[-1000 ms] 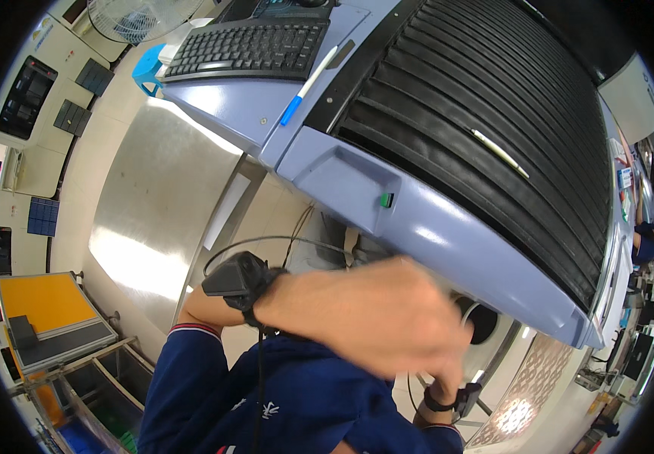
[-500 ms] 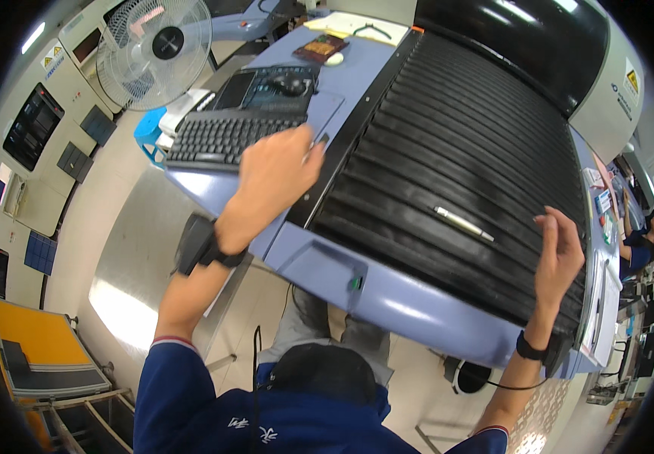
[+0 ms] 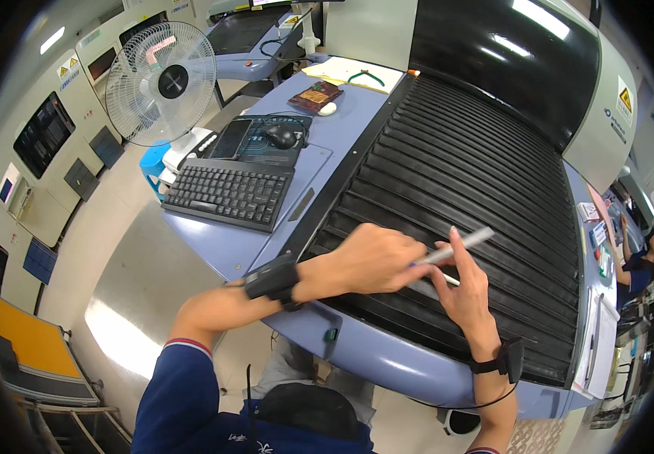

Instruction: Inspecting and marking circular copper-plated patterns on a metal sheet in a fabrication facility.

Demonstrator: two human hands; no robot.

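Note:
My left hand point(image 3: 381, 261) is closed over the black slatted bed point(image 3: 486, 181), its fingers pinched on a pale, slim stick point(image 3: 474, 240) that is smeared by motion. That stick slants up and right, crossing by the fingers of my right hand point(image 3: 464, 291). The right thumb and forefinger are spread apart around it. Between them shows a short white piece of a pen point(image 3: 450, 280), partly covered by the fingers; whether they touch it, I cannot tell. Both wrists wear black bands with a dark device.
On the blue-grey side ledge left of the bed lie a black keyboard point(image 3: 228, 193), a mouse point(image 3: 281, 136), a dark red packet point(image 3: 316, 97) and green-handled pliers point(image 3: 366, 76). A fan point(image 3: 162, 82) stands beyond. Papers point(image 3: 603, 340) lie at the right, where another person point(image 3: 637, 265) sits.
My left hand has swung from beside the keyboard to the right, over the bed. My right hand has moved left to meet it. The pen, fully visible before, is now mostly covered.

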